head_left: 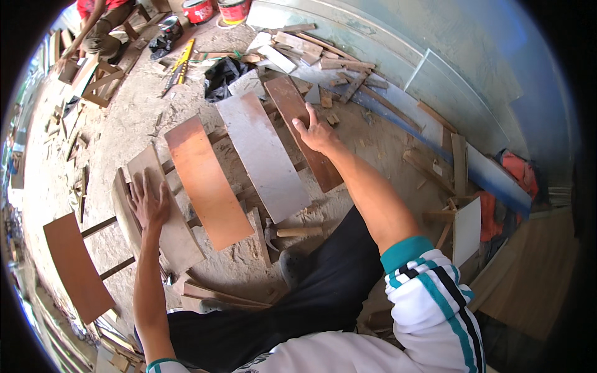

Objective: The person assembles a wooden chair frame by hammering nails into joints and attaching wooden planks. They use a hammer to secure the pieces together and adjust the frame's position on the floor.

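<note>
Several flat rectangular boards lie side by side across two narrow rails (101, 226) on the dusty floor. My left hand (148, 204) is spread flat on a greyish-brown board (180, 239), next to another pale board (125, 211) partly under it. My right hand (317, 132), thumb and forefinger apart, is at the right edge of a dark brown board (291, 105); whether it touches is unclear. Between my hands are an orange-brown board (208, 183) and a light grey board (264, 158). A reddish-brown board (78, 267) is at the far left.
A claw hammer (298, 232) lies by my foot. Wood offcuts (351, 65), a black plastic bag (222, 78) and a yellow measuring tool (181, 62) are farther off. Red cans (198, 11) stand near the wall. Another person (102, 31) sits at the far left.
</note>
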Motion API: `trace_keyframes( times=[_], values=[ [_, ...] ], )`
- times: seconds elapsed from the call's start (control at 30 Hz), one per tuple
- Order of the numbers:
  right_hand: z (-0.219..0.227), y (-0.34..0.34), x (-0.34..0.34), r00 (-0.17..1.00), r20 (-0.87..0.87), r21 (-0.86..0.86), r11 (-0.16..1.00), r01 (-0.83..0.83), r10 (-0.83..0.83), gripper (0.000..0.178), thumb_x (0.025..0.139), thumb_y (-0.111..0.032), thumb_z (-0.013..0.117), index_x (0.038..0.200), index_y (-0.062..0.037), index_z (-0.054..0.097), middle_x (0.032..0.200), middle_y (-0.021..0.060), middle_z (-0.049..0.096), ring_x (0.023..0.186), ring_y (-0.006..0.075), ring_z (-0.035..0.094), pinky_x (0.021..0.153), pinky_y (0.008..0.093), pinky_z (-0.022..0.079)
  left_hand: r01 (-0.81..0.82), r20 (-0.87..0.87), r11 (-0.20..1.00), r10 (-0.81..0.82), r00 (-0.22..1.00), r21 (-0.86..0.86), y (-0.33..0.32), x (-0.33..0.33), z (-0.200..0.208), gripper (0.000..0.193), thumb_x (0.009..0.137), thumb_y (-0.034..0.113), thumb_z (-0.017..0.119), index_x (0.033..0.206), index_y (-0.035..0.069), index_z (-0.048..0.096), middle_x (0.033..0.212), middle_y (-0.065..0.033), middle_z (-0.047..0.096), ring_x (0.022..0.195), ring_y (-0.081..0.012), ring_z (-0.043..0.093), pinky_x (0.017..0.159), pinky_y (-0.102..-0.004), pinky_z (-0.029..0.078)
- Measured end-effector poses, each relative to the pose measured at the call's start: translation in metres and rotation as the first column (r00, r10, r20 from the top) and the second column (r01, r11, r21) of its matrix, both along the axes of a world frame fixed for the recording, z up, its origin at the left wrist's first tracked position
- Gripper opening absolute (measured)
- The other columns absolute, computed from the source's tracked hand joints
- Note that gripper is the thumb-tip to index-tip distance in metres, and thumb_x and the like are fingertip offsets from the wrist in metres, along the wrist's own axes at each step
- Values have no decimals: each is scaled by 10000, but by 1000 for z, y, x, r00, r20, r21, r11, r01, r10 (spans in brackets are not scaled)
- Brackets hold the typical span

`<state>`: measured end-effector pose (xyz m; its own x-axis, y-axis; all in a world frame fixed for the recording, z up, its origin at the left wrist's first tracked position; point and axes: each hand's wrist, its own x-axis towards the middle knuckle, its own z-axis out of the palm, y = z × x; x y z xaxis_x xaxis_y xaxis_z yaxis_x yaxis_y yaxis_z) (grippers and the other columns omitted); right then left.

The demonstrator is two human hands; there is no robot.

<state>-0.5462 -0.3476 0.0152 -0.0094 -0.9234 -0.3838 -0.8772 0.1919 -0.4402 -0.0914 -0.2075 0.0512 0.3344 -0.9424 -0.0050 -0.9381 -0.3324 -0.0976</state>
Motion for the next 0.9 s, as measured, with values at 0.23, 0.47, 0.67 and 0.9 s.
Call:
trace_keyframes(
  times=[0.23, 0.47, 0.67, 0.9],
  values=[
    [13, -29, -2, 991, -126, 131, 991, -16, 33, 838, 907, -666, 303, 1509, -223, -75, 1341, 323, 452, 1214, 469, 478, 1018, 533, 367, -51, -100, 996, 57, 993, 66, -20, -4, 5, 704, 931, 606, 343, 1511, 229, 211, 1573, -138, 137, 1458, -285, 105, 1168, -484, 49],
    [2, -8, 2, 997, -52, 110, 993, -50, 56, 872, 903, -672, 298, 1503, -165, -81, 1326, 332, 463, 1217, 458, 479, 1032, 505, 357, -27, -15, 1000, 27, 1000, 5, 5, -1, 3, 709, 926, 619, 339, 1512, 245, 204, 1570, -142, 146, 1450, -312, 122, 1171, -471, 37],
    [15, -25, 0, 998, -39, 142, 989, -47, 53, 946, 878, -674, 376, 1503, -142, -97, 1383, 311, 412, 1280, 433, 427, 1074, 468, 321, -53, -69, 996, 58, 996, 67, -14, 1, 1, 857, 830, 747, 394, 1516, 286, 170, 1579, -134, 111, 1449, -337, 116, 1171, -455, 11],
    [26, 19, -12, 996, -20, 171, 982, -83, 88, 992, 880, -674, 377, 1491, -69, -117, 1424, 314, 352, 1313, 429, 383, 1092, 452, 306, -11, -35, 999, 12, 999, 31, 7, 6, 1, 801, 836, 667, 471, 1507, 321, 203, 1573, -88, 176, 1448, -278, 156, 1174, -428, 54]
  ],
)
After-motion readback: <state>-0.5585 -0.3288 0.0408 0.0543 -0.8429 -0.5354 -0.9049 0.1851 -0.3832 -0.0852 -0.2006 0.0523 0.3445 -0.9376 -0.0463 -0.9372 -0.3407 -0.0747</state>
